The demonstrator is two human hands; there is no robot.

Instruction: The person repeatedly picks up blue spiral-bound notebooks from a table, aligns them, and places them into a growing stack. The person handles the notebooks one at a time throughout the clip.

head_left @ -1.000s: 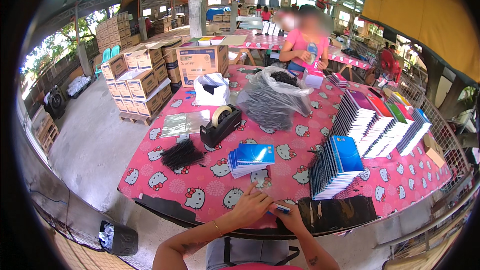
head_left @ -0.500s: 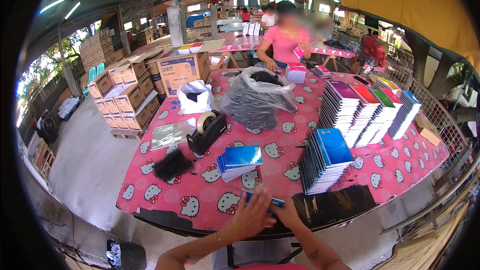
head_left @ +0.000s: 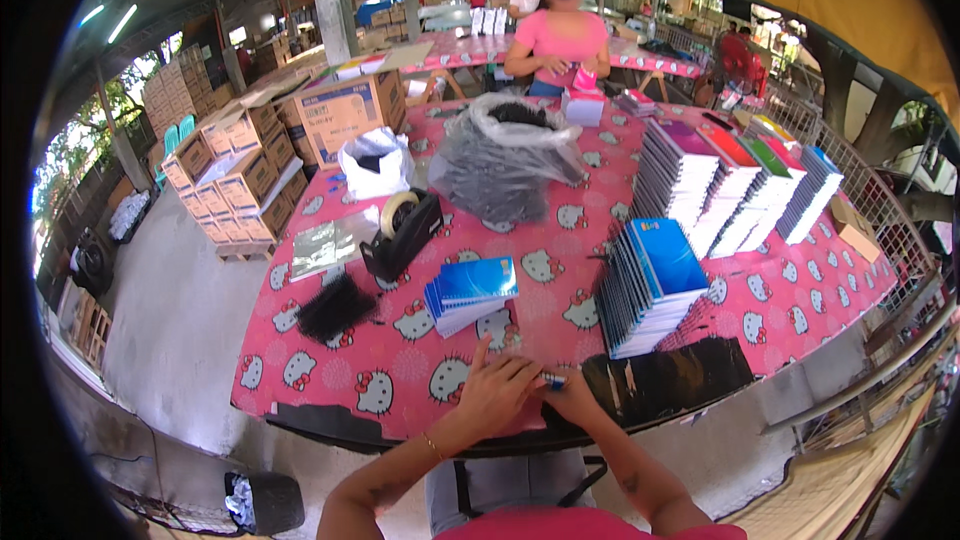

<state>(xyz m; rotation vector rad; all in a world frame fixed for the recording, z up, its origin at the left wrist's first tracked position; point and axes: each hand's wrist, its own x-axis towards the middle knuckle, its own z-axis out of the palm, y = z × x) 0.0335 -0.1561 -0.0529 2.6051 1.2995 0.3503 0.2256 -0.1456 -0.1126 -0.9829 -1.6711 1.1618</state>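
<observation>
At the table's near edge, a blue notebook (head_left: 553, 380) is mostly hidden between my two hands. My right hand (head_left: 570, 402) grips its right end with closed fingers. My left hand (head_left: 496, 395) lies curved over the other side, fingers close together on it and one digit pointing up. Just beyond is a small fanned pile of blue notebooks (head_left: 478, 282). To its left lies a bundle of black spiral binding coils (head_left: 338, 308). A tall stack of spiral-bound blue notebooks (head_left: 655, 285) stands to the right of my hands.
A black tape dispenser (head_left: 404, 238), a clear plastic sheet (head_left: 330, 248) and a bag of black coils (head_left: 508, 165) lie farther back. Purple, red and green notebook stacks (head_left: 690, 175) stand at right. Across the table (head_left: 535, 315) a co-worker (head_left: 560, 45) handles notebooks. Cartons (head_left: 340, 122) are at left.
My left hand has shifted from spread flat across the notebook to curving around its edge. The co-worker's hands have drawn together, with the pink notebook lowered. The view has tilted slightly downward.
</observation>
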